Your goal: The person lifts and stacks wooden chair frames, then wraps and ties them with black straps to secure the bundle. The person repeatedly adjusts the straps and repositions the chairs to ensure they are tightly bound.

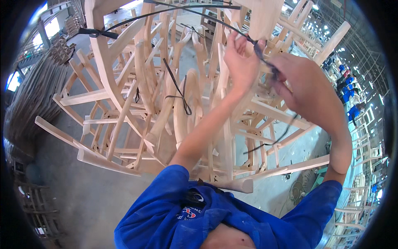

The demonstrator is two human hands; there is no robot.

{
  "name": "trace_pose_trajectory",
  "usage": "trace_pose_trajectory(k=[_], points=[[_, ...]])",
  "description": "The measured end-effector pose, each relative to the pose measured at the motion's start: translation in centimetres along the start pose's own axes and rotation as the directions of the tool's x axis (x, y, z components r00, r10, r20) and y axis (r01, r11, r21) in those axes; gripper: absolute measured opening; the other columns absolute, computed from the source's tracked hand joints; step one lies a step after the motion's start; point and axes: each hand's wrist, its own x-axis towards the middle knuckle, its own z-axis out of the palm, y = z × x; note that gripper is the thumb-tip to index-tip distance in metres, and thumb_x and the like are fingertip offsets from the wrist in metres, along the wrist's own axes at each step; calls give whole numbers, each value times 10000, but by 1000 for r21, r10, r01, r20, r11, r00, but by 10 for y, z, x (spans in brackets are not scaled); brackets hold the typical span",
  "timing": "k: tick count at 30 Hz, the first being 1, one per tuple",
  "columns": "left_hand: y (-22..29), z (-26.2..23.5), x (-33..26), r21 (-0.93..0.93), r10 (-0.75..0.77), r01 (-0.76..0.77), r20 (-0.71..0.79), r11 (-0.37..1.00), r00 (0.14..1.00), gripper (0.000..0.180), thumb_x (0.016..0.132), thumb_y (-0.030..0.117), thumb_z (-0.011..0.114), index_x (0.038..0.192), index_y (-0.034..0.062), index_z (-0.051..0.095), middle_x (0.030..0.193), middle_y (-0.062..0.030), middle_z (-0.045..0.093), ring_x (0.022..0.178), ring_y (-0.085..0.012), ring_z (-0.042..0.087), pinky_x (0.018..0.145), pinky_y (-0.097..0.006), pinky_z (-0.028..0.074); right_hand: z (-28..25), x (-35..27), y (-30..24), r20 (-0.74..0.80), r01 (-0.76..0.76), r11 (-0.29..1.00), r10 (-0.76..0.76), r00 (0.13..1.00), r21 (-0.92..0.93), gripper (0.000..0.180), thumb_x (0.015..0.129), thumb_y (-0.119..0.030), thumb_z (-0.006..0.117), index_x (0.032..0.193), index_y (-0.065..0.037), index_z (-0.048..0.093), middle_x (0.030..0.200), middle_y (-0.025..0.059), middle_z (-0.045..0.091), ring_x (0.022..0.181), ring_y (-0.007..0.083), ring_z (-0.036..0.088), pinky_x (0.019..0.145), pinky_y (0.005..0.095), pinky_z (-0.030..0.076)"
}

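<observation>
At the upper right of the head view, both my hands are on a black strap that runs across the tops of stacked pale wooden chair frames. My left hand is closed on the strap, its fingers curled beside a broad wooden post. Just to the right, my right hand pinches the same strap between thumb and fingers. Below that hand hangs a loose black tail. Another strap is knotted round a post at the upper left, its black knot showing.
Chair legs and rails stick out toward me, one thick leg end close to my waist. A stack of long thin boards stands at the left. Several people in blue and more chair frames are at the far right.
</observation>
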Motion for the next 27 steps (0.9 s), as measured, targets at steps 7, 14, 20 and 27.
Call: trace_pose_trajectory(k=[7,14,20,27], points=[[-12,-6,5,-446,-224,182,-42,876,974,129,914,117,544,941,5,602,838,-63,646,739,-90,602,655,-195,462,0,122,3,234,160,977,-125,964,-139,151,754,-118,591,825,8,632,801,196,620,782,362,598,686,438,469],[-23,-27,39,-457,-384,362,47,813,922,189,898,62,553,1073,-11,547,765,-88,648,570,-99,589,528,-225,511,61,180,48,114,-20,882,84,990,-470,152,741,-102,636,850,-2,602,874,180,631,859,338,625,693,422,499],[-23,-25,53,-301,-170,111,-180,947,969,507,789,-50,614,1236,-14,377,895,-114,589,678,-173,601,580,-276,530,48,181,51,145,19,885,56,988,-465,187,784,-122,624,908,13,589,921,205,632,895,354,627,728,415,507],[-25,-43,63,445,459,-381,-78,810,885,102,672,-43,671,754,8,639,824,-106,552,703,-197,548,597,-291,456,44,189,53,52,19,934,0,999,-356,221,654,-70,743,806,-4,597,829,182,644,807,354,629,663,404,498]])
